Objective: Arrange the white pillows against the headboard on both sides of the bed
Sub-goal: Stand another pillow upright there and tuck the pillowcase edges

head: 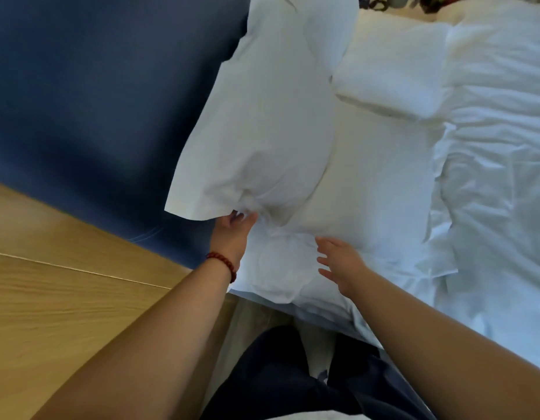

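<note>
The pillow (262, 116) stands on edge against the blue headboard (96, 101) on the near side of the bed (368, 177). Its long axis runs away from the person, along the headboard. Its near end is bunched in the left grip (232, 234), whose fingers pinch the cloth from below, so the whole pillow lies ahead of that grip and slightly to its right. The right grip (341, 262) is spread and holds nothing. It hovers to the right of the pinched end, over a rumpled white mound (277, 268) at the bed's edge, perhaps another pillow; I cannot tell whether it touches. The left grip is plainly the nearer, so settling the pillow back looks to depend on it, with the right free to press the face flat. A second pillow (392, 71) lies flat farther along, near the duvet (498, 147).
</note>
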The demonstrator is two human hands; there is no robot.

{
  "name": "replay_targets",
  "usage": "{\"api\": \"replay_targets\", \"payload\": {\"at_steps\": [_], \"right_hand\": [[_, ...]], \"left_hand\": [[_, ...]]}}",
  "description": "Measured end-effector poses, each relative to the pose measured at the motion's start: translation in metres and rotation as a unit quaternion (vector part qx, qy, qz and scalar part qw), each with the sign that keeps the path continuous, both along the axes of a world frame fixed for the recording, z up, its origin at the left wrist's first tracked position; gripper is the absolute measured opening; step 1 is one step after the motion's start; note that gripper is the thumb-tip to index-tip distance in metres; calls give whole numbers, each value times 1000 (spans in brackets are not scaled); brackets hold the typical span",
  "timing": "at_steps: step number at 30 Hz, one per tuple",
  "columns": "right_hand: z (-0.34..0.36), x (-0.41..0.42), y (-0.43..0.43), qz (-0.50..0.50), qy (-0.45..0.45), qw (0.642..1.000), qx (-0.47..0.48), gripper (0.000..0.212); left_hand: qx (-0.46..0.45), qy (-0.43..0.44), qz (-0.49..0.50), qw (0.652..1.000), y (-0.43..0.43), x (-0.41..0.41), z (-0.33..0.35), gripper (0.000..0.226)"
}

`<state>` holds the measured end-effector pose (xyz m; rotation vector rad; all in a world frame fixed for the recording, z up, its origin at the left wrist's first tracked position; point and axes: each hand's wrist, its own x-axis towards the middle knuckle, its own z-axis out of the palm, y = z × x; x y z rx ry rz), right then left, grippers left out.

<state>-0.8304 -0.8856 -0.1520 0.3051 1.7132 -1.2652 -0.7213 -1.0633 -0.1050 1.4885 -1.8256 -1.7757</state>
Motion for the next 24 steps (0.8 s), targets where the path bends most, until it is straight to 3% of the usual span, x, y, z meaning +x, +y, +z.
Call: {"api": "replay_targets", "payload": {"at_steps": [2,7,13,16,19,24], "right_hand": [[-6,1,2,-52,-47,998,-1,51],[-25,3,3,-170,-147,974,1,44],[-47,1,-8,-279,-224,930,-86,38],[-58,3,-18,-329,-244,903,-131,38],[-63,3,-27,-360,-251,887,-142,34],[-65,5,-36,-320,-254,903,-131,47]], "left_hand": [[-23,-9,-6,1000,-3,-3,-2,24],[-41,-64,-31,997,-9,-2,-15,40],[-40,-43,-54,997,-8,7,-29,16],[-18,-27,-70,997,-8,4,-38,23],[-4,-31,-52,998,-7,-2,-40,7],[13,-34,-10,999,-11,-1,-48,13]]}}
